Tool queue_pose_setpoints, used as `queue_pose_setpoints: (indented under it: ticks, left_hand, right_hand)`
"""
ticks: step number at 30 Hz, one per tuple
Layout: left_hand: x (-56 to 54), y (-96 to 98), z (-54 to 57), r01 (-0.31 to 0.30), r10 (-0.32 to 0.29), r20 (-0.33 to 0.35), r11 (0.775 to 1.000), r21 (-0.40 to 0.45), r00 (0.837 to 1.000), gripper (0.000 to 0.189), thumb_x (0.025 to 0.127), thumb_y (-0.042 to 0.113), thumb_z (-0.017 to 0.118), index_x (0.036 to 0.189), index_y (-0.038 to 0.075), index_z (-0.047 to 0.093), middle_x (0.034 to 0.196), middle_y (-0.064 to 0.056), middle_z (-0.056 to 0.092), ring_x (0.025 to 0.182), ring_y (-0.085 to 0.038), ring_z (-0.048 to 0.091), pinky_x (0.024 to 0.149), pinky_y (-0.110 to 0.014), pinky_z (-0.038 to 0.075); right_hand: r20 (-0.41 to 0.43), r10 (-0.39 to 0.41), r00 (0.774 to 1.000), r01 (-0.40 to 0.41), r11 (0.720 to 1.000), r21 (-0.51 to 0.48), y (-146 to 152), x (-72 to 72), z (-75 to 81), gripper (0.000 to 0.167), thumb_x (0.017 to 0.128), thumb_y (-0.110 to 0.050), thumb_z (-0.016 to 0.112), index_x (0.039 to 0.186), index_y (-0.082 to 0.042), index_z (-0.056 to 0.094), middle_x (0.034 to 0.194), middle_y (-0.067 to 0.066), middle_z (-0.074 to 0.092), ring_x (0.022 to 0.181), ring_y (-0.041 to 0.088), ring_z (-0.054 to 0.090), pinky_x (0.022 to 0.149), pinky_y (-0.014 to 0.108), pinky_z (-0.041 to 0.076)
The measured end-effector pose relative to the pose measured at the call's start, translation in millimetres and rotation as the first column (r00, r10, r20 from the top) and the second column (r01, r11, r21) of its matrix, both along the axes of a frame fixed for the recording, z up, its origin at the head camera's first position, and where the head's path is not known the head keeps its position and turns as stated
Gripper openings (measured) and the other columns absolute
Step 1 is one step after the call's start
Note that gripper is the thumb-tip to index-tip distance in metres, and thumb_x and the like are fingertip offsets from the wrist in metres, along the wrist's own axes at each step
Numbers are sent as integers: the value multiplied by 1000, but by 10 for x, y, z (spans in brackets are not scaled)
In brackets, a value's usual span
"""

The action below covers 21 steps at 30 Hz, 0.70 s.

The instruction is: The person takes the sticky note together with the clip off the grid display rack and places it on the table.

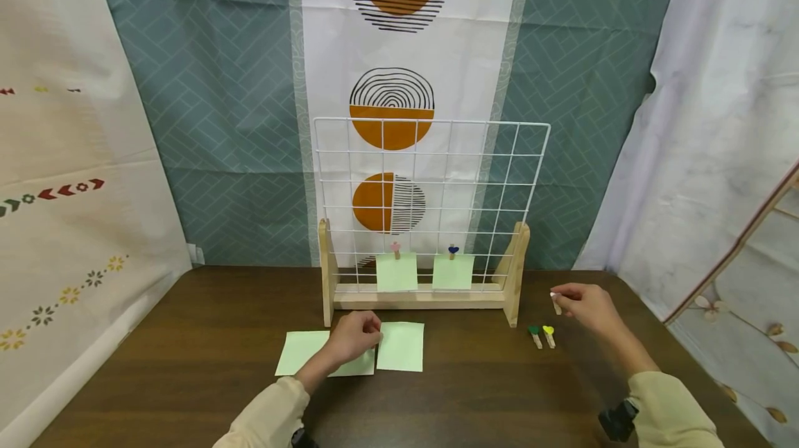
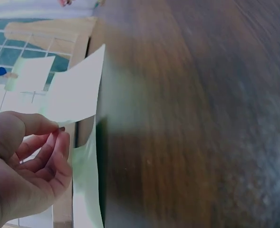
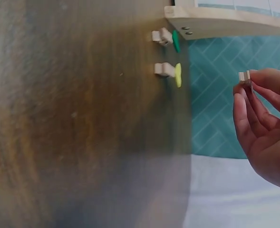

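Observation:
My left hand (image 1: 356,336) is over the pale green paper sheets on the table. Its thumb and index finger pinch the near-left corner of the right-hand sheet (image 1: 401,347), which curves in the left wrist view. Beneath that hand lie other green sheets (image 1: 301,352), partly covered. At the right, my right hand (image 1: 587,304) is raised off the table, pinching a small wooden clothespin (image 3: 245,77) with a white top between thumb and fingertips. Two more clothespins lie near it, one with a green heart (image 1: 534,336) and one with a yellow heart (image 1: 548,336).
A white wire grid (image 1: 431,181) stands in a wooden base (image 1: 418,300) behind the sheets. Two green notes, left (image 1: 397,274) and right (image 1: 453,273), hang low on it, clipped by a pink and a blue clothespin. Patterned cloths (image 1: 212,122) hang around the brown table (image 1: 449,413).

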<state>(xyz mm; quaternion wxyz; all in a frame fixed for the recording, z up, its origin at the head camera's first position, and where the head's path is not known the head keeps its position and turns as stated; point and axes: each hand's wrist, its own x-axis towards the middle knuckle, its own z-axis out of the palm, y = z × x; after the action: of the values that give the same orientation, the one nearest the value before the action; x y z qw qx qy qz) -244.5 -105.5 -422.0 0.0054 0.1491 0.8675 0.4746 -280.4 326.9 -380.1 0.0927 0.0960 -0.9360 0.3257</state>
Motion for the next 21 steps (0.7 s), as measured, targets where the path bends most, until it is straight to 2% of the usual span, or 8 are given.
queue_pose_setpoints:
  ticks: [4,8,13,21]
  left_hand:
    - [-4,-14,-23,-17,11,-86,997,-76,996,5,80,-1,66,85,-1,64,74,-2,61,66,-14,55,57,-30,45]
    - [-9,-20,-29,-33,19,-127,994,-107,992,7,77,-3,66,83,0,62,74,-3,61,68,-15,55,58,-30,46]
    - [-9,-26,-33,-39,22,-134,991,-127,991,7,76,-3,65,82,-1,62,72,-3,62,65,-14,56,55,-29,46]
    - [6,-33,-29,-29,13,-118,991,-133,993,6,76,-3,66,82,-2,63,72,-4,63,63,-13,56,54,-28,46]
  right_hand:
    - [28,-5,1000,5,1000,-11,52,10,-71,27,92,-11,63,108,10,66,87,14,70,68,25,66,58,31,49]
    - [77,8,997,-6,1000,-25,105,20,-129,26,92,-11,63,107,11,66,91,17,69,68,23,66,61,32,51]
    - [133,23,991,-18,999,-40,158,37,-206,26,92,-10,63,107,11,66,94,19,69,69,23,67,63,33,54]
    - [173,46,984,-37,998,-54,203,55,-315,22,91,-6,64,102,13,66,94,20,68,70,21,65,61,29,54]
